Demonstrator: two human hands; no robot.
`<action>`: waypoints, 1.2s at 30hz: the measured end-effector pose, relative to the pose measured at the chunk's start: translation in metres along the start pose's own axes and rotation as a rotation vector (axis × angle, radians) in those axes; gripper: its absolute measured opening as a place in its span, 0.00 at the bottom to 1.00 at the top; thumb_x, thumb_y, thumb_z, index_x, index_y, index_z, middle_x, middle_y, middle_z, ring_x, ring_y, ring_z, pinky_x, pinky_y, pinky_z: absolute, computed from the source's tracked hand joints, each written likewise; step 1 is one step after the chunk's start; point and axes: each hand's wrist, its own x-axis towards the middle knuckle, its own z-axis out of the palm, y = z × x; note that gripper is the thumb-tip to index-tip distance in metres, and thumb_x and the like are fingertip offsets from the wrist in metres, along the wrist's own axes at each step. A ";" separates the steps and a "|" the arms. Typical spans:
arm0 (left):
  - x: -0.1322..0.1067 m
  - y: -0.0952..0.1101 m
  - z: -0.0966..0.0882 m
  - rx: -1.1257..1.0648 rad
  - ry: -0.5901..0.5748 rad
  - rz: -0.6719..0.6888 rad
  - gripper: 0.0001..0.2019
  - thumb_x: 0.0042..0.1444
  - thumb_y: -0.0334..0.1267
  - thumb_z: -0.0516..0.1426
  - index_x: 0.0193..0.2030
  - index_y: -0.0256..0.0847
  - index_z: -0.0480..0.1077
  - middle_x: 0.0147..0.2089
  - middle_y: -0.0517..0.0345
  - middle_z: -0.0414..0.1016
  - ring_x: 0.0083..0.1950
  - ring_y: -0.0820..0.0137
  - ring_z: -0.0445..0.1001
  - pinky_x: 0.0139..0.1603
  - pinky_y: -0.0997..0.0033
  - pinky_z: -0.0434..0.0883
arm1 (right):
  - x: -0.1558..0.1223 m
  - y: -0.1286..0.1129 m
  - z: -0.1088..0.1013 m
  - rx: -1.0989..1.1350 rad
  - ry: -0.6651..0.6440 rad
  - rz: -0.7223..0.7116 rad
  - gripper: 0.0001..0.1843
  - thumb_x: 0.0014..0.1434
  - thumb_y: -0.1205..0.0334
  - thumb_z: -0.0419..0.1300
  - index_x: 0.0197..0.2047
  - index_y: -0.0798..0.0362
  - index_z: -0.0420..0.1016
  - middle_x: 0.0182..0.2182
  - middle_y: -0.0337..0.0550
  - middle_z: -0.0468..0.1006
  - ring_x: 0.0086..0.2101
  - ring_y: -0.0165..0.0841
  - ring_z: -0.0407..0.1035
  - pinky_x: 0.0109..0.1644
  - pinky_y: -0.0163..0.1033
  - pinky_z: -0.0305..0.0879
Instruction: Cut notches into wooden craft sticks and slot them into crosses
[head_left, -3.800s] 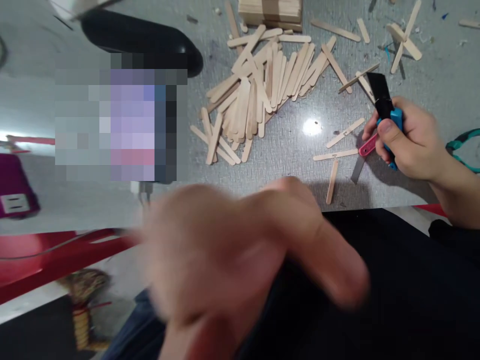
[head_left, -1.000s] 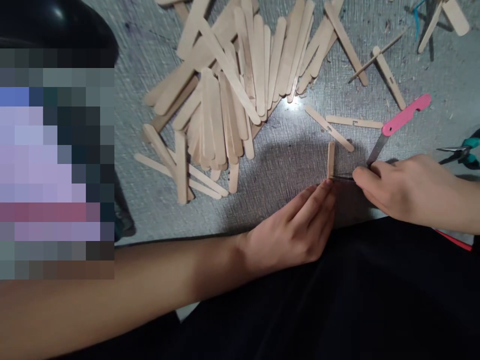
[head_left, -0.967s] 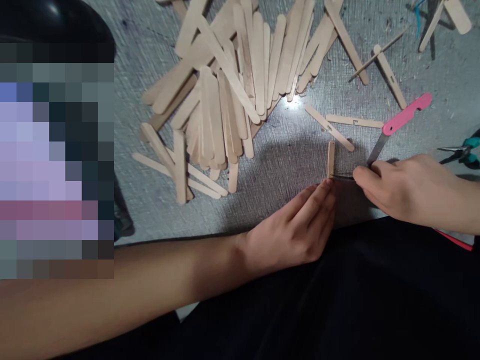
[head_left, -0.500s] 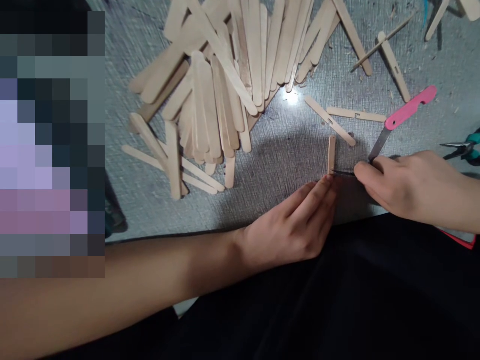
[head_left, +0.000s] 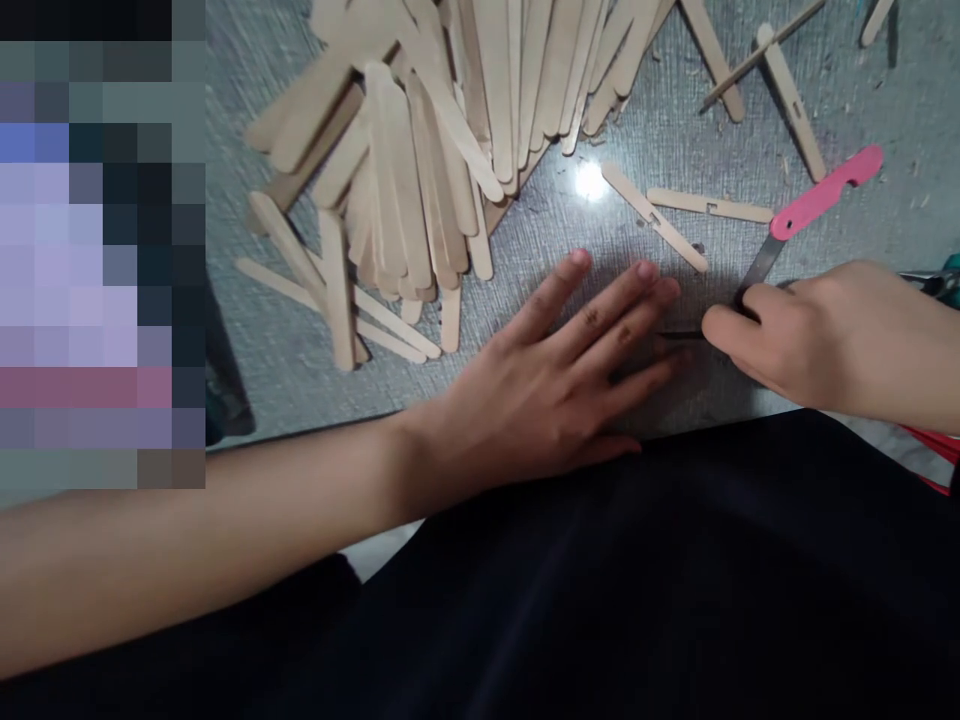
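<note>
My left hand (head_left: 577,365) lies spread over the table, palm down, fingers apart. It covers the spot beside the dark pointed tip at my right hand, and whatever is under the palm is hidden. My right hand (head_left: 787,335) is closed around the metal part of a pink-handled folding knife (head_left: 825,195), whose handle points up and to the right. Just above the hands, two notched craft sticks lie at angles: one slanted stick (head_left: 679,242) and one nearly level stick (head_left: 679,202) reaching to the pink handle.
A large heap of wooden craft sticks (head_left: 420,190) spreads across the upper middle. Another slotted stick (head_left: 799,105) lies at upper right, crossed by a thin sliver (head_left: 750,65). Pliers (head_left: 949,280) show partly at the right edge. Wood crumbs dot the grey table (head_left: 540,225).
My left hand has opened from its pinch on a short stick and spread flat, moving up over it; the stick is now out of sight. My right hand keeps the knife. The view has shifted slightly.
</note>
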 end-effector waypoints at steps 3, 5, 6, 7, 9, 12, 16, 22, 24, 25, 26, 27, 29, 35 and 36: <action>0.000 -0.006 0.001 -0.029 0.006 0.045 0.52 0.73 0.64 0.69 0.92 0.42 0.56 0.96 0.31 0.50 0.97 0.39 0.53 0.95 0.30 0.58 | 0.001 0.003 -0.005 -0.109 -0.088 -0.008 0.29 0.69 0.78 0.50 0.63 0.52 0.83 0.31 0.42 0.79 0.21 0.29 0.48 0.34 0.45 0.40; -0.001 -0.008 0.001 -0.043 0.002 0.042 0.54 0.74 0.65 0.68 0.94 0.44 0.51 0.97 0.32 0.48 0.97 0.40 0.51 0.96 0.31 0.56 | 0.003 0.004 -0.010 -0.112 -0.090 -0.015 0.33 0.66 0.80 0.49 0.66 0.53 0.81 0.33 0.42 0.80 0.21 0.29 0.51 0.35 0.45 0.44; -0.001 -0.009 0.001 -0.048 -0.005 0.036 0.54 0.74 0.65 0.68 0.94 0.45 0.51 0.97 0.33 0.47 0.97 0.41 0.50 0.96 0.32 0.55 | 0.003 0.003 -0.013 -0.120 -0.084 -0.020 0.34 0.65 0.80 0.49 0.67 0.53 0.81 0.32 0.42 0.80 0.21 0.29 0.53 0.35 0.45 0.45; -0.001 -0.010 0.001 -0.052 -0.014 0.033 0.54 0.74 0.65 0.68 0.94 0.46 0.50 0.97 0.33 0.47 0.97 0.41 0.50 0.97 0.32 0.54 | 0.004 0.003 -0.015 -0.133 -0.081 -0.024 0.35 0.65 0.81 0.48 0.68 0.53 0.80 0.32 0.42 0.80 0.21 0.29 0.54 0.35 0.45 0.46; -0.002 -0.010 0.001 -0.061 -0.024 0.027 0.54 0.74 0.65 0.69 0.94 0.46 0.50 0.97 0.34 0.46 0.97 0.40 0.49 0.97 0.32 0.54 | 0.005 0.001 -0.018 -0.158 -0.085 -0.028 0.34 0.67 0.80 0.47 0.68 0.53 0.80 0.31 0.43 0.80 0.21 0.30 0.58 0.35 0.45 0.47; -0.001 -0.010 0.000 -0.064 -0.032 0.025 0.50 0.77 0.63 0.66 0.94 0.46 0.51 0.97 0.34 0.46 0.97 0.40 0.51 0.96 0.31 0.54 | 0.005 0.000 -0.019 -0.131 -0.084 -0.015 0.32 0.68 0.79 0.48 0.66 0.51 0.82 0.30 0.43 0.80 0.21 0.32 0.60 0.35 0.46 0.48; 0.001 -0.008 -0.004 -0.082 -0.017 0.027 0.40 0.84 0.58 0.57 0.93 0.42 0.52 0.96 0.33 0.51 0.96 0.42 0.53 0.93 0.30 0.58 | 0.003 0.001 -0.014 -0.050 -0.024 0.014 0.31 0.67 0.78 0.51 0.64 0.49 0.84 0.29 0.42 0.80 0.19 0.32 0.56 0.32 0.46 0.44; 0.002 -0.007 -0.010 -0.159 -0.135 -0.024 0.37 0.85 0.55 0.51 0.94 0.47 0.52 0.98 0.41 0.42 0.94 0.33 0.55 0.90 0.19 0.58 | 0.000 0.004 -0.009 -0.082 0.004 -0.025 0.32 0.67 0.79 0.51 0.63 0.48 0.85 0.29 0.41 0.78 0.20 0.32 0.55 0.30 0.46 0.39; 0.002 -0.007 -0.009 -0.156 -0.122 -0.018 0.37 0.85 0.55 0.52 0.93 0.46 0.53 0.98 0.41 0.43 0.94 0.32 0.55 0.90 0.19 0.59 | 0.000 0.003 -0.009 -0.090 0.018 -0.033 0.33 0.67 0.80 0.51 0.65 0.48 0.85 0.29 0.41 0.79 0.20 0.33 0.56 0.31 0.46 0.39; 0.001 -0.007 -0.008 -0.148 -0.103 -0.013 0.38 0.84 0.55 0.54 0.93 0.46 0.53 0.98 0.41 0.43 0.94 0.33 0.55 0.91 0.21 0.59 | 0.000 0.003 -0.009 -0.096 0.019 -0.038 0.34 0.67 0.80 0.51 0.66 0.48 0.85 0.29 0.41 0.79 0.20 0.33 0.57 0.31 0.46 0.39; 0.001 -0.007 -0.007 -0.137 -0.085 -0.008 0.39 0.84 0.56 0.56 0.93 0.45 0.53 0.98 0.39 0.44 0.95 0.35 0.54 0.92 0.23 0.58 | 0.000 0.003 -0.009 -0.104 0.019 -0.043 0.34 0.68 0.80 0.51 0.68 0.48 0.84 0.30 0.41 0.80 0.20 0.32 0.57 0.31 0.45 0.40; 0.000 -0.007 -0.006 -0.129 -0.075 -0.004 0.40 0.83 0.56 0.58 0.93 0.45 0.53 0.98 0.38 0.44 0.95 0.36 0.53 0.93 0.25 0.57 | 0.000 0.002 -0.009 -0.114 0.019 -0.045 0.35 0.68 0.79 0.51 0.69 0.48 0.83 0.30 0.41 0.80 0.19 0.32 0.57 0.30 0.45 0.40; 0.000 -0.007 -0.005 -0.132 -0.083 -0.006 0.43 0.81 0.57 0.60 0.93 0.46 0.52 0.98 0.39 0.42 0.96 0.37 0.51 0.94 0.26 0.55 | 0.000 0.001 -0.009 -0.121 0.015 -0.049 0.35 0.68 0.79 0.52 0.70 0.48 0.83 0.30 0.41 0.81 0.19 0.32 0.57 0.30 0.45 0.40; 0.000 -0.007 -0.006 -0.184 -0.156 -0.036 0.41 0.83 0.58 0.51 0.95 0.49 0.47 0.99 0.45 0.38 0.95 0.32 0.51 0.91 0.18 0.54 | -0.002 -0.002 -0.015 -0.161 -0.022 -0.038 0.30 0.63 0.81 0.55 0.60 0.51 0.85 0.28 0.39 0.79 0.18 0.31 0.55 0.28 0.44 0.39; 0.000 -0.006 -0.006 -0.180 -0.158 -0.033 0.41 0.83 0.58 0.51 0.95 0.49 0.46 0.99 0.45 0.38 0.95 0.31 0.50 0.92 0.18 0.54 | -0.002 -0.003 -0.017 -0.173 -0.037 -0.031 0.27 0.62 0.81 0.55 0.57 0.51 0.84 0.27 0.39 0.78 0.18 0.31 0.54 0.28 0.43 0.38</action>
